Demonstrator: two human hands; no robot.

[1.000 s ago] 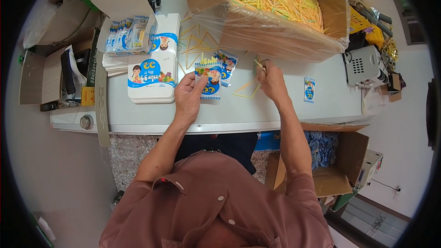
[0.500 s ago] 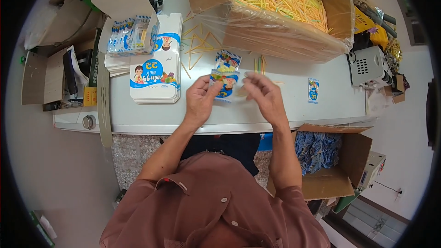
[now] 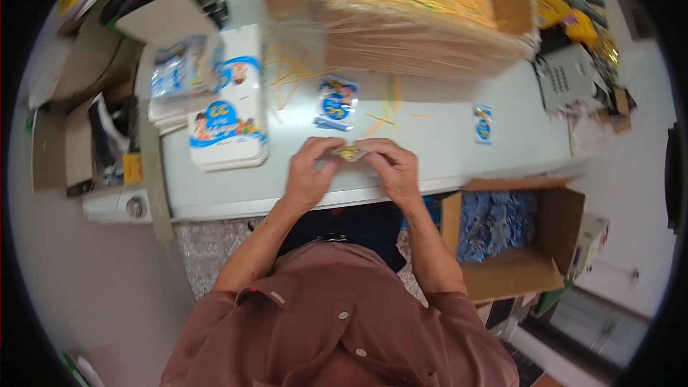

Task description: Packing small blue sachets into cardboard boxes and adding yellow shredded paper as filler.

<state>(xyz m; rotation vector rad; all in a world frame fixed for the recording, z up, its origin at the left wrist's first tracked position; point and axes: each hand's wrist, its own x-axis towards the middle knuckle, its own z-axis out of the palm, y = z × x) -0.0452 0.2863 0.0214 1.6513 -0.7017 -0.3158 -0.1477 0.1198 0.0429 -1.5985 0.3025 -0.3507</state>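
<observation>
My left hand (image 3: pixel 313 172) and my right hand (image 3: pixel 393 172) are both closed, pinching the sides of a small packet (image 3: pixel 349 153) between them near the table's front edge. Seen end-on, the packet shows something yellow, slightly blurred, between the fingertips. Just beyond my hands a blue-and-white printed packet (image 3: pixel 337 104) lies flat on the table. Thin yellow and orange sticks (image 3: pixel 387 100) are scattered close to it, with more sticks to the left.
A large plastic-lined carton (image 3: pixel 423 46) of thin sticks stands at the back. To the left are stacked printed cartons (image 3: pixel 228 145) and an opened box of packets (image 3: pixel 179 72). One packet (image 3: pixel 483 125) lies at the right. A box of blue packets (image 3: pixel 496 226) sits below the table's right front.
My right hand, apart from the packet before, has come in and now grips it too. The packet has been drawn nearer and tilted, and my view has shifted.
</observation>
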